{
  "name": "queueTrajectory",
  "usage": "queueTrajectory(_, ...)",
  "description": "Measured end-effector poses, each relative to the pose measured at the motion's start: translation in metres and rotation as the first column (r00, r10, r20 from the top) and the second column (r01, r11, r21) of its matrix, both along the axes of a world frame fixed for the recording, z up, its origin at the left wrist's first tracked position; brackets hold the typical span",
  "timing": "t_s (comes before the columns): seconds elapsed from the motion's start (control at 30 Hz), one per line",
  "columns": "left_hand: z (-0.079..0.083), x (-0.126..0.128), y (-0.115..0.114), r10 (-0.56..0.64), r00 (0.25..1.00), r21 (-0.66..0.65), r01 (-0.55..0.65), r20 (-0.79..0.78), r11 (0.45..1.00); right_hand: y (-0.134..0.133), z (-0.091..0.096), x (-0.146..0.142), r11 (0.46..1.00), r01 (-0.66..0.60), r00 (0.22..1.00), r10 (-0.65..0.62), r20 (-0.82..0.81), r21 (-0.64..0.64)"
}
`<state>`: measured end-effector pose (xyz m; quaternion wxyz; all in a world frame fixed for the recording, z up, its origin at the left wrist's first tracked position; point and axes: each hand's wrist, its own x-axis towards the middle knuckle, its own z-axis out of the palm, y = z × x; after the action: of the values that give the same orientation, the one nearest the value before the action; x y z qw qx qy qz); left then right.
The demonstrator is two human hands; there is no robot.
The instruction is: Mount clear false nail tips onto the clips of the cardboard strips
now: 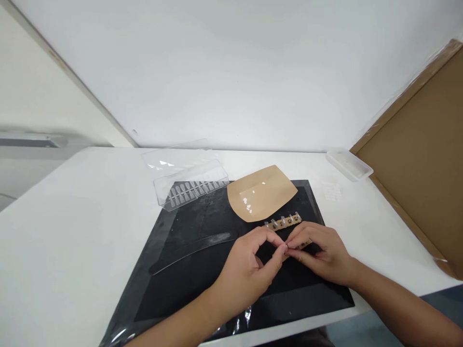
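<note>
Both my hands meet over the near right part of a black mat (188, 270). My left hand (249, 270) pinches thumb and forefinger together at a tiny piece I cannot make out. My right hand (318, 250) is curled, its fingertips pressed on a tan strip (302, 245) that lies partly under it. Just beyond my fingers lies a second tan strip (284, 222) carrying several small clear nail tips on studs.
A tan curved sheet (262, 193) lies on the mat's far side. An open clear box of nail tips (188, 180) sits at the back left. A clear curved strip (195, 250) rests on the mat. A small clear tray (349, 164) and a brown board (423, 159) stand at right.
</note>
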<state>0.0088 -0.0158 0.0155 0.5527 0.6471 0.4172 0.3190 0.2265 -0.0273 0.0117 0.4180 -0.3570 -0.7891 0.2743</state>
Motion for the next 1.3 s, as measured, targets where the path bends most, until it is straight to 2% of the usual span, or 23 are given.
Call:
queueTrajectory(0.2,-0.004,-0.004,0.002,-0.002,1.0,0.218,0.003,-0.004,0.976,-0.002,0.002,0.002,0.999,0.028,0.997,-0.025,0.078,-0.032)
queueTrajectory(0.37,-0.011,-0.005,0.002,-0.013,1.0,0.438,0.02,-0.019,0.899,-0.001,-0.001,0.004,0.998,0.061,0.993,-0.057,0.102,-0.031)
queueTrajectory(0.5,-0.014,-0.004,0.002,-0.014,1.0,0.519,0.022,-0.019,0.854,-0.001,-0.001,0.003,0.998,0.069,0.992,-0.068,0.107,-0.005)
queueTrajectory(0.67,-0.011,-0.003,0.001,-0.024,1.0,0.501,0.027,-0.012,0.865,-0.002,0.002,0.002,0.996,0.092,0.991,-0.092,0.1,0.01)
queueTrajectory(0.8,-0.009,-0.002,-0.001,-0.027,1.0,0.485,0.017,0.014,0.874,-0.003,0.003,0.001,0.994,0.107,0.991,-0.104,0.087,-0.026)
queueTrajectory(1.0,-0.008,0.0,-0.002,-0.007,1.0,0.245,-0.001,0.03,0.97,-0.006,0.004,-0.001,0.98,0.125,0.99,-0.114,0.082,-0.153)
queueTrajectory(1.3,-0.005,-0.001,0.001,-0.043,0.998,0.039,0.042,0.042,0.998,-0.008,0.006,-0.002,0.96,0.13,0.99,-0.111,0.089,-0.247)
